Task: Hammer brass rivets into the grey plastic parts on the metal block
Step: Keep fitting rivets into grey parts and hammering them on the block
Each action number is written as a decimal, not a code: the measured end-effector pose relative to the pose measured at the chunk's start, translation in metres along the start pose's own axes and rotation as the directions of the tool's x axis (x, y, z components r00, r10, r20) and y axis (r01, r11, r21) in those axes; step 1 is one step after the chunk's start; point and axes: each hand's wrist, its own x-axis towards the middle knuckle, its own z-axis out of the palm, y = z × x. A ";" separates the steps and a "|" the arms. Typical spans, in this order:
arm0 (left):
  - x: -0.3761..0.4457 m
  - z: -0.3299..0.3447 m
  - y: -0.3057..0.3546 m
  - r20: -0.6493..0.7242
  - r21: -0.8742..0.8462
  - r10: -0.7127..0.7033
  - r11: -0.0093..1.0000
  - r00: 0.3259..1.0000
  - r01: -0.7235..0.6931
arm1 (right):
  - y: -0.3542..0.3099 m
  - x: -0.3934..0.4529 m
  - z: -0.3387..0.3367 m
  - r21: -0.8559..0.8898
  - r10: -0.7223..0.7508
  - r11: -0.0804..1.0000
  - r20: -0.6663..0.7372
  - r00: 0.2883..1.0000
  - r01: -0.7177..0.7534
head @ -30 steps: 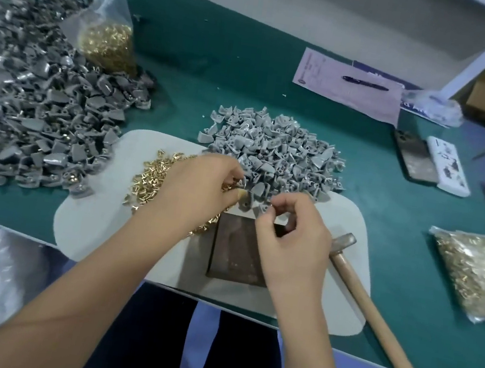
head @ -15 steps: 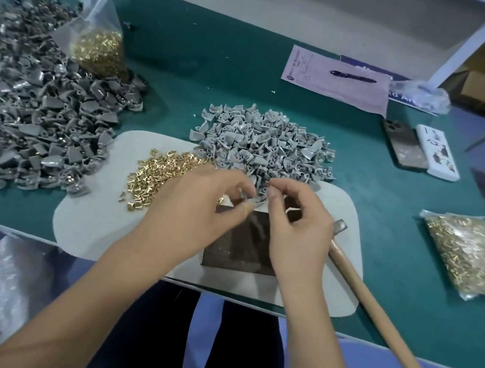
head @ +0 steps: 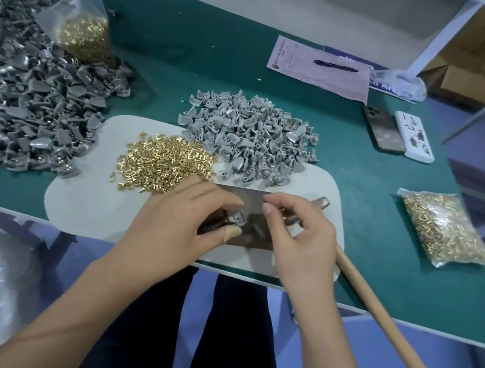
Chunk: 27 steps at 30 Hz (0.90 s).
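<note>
Left hand pinches grey part on metal block; right hand fingers curled, grip unclear.

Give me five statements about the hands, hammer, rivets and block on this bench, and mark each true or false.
1. The left hand holds a grey plastic part over the metal block. True.
2. The right hand grips the hammer. False: the hammer lies on the bench, beside that hand.
3. Loose brass rivets lie on the white mat. True.
4. The pen lies on the metal block. False: it lies on a paper sheet.
5. A bag of rivets lies right of the mat. True.
</note>
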 end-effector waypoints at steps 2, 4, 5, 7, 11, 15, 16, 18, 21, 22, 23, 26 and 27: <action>-0.004 -0.001 0.001 -0.015 -0.068 -0.088 0.994 0.996 0.087 | -0.003 -0.002 0.001 -0.039 -0.050 0.998 0.035 0.998 0.051; -0.007 -0.002 0.003 -0.030 -0.097 -0.132 0.987 0.991 0.129 | -0.006 -0.004 0.003 -0.077 -0.074 0.994 0.078 0.994 0.080; -0.008 -0.003 0.004 -0.033 -0.096 -0.143 0.986 0.989 0.139 | -0.008 -0.005 0.005 -0.093 -0.078 0.992 0.102 0.992 0.088; -0.007 -0.005 0.006 -0.041 -0.094 -0.161 0.983 0.986 0.156 | -0.011 -0.005 0.007 -0.131 -0.069 0.987 0.152 0.986 0.089; -0.003 -0.004 0.009 -0.047 -0.102 -0.181 0.979 0.982 0.176 | -0.015 -0.004 0.008 -0.194 -0.033 0.978 0.211 0.977 0.075; -0.001 -0.003 0.006 -0.030 -0.140 -0.219 0.967 0.975 0.213 | -0.019 -0.002 0.008 -0.228 -0.037 0.970 0.226 0.973 0.090; 0.000 -0.003 0.005 -0.031 -0.140 -0.223 0.966 0.974 0.217 | -0.020 -0.002 0.008 -0.231 -0.038 0.969 0.225 0.974 0.091; 0.000 -0.002 0.005 -0.036 -0.127 -0.224 0.968 0.974 0.218 | -0.021 -0.002 0.010 -0.237 -0.036 0.967 0.229 0.973 0.091; -0.001 -0.001 0.006 -0.037 -0.126 -0.229 0.967 0.973 0.223 | -0.023 -0.004 0.012 -0.265 -0.055 0.957 0.229 0.972 0.116; -0.001 -0.001 0.006 -0.039 -0.131 -0.234 0.965 0.971 0.227 | -0.024 -0.005 0.013 -0.298 -0.064 0.945 0.226 0.972 0.132; -0.002 0.000 0.006 -0.043 -0.134 -0.240 0.963 0.970 0.233 | -0.025 -0.006 0.013 -0.343 -0.070 0.928 0.225 0.972 0.146; -0.002 0.000 0.007 -0.057 -0.132 -0.251 0.961 0.966 0.242 | -0.028 -0.005 0.014 -0.454 -0.060 0.876 0.229 0.972 0.161; -0.002 0.000 0.007 -0.061 -0.132 -0.250 0.962 0.966 0.241 | -0.029 -0.005 0.014 -0.462 -0.053 0.873 0.229 0.972 0.156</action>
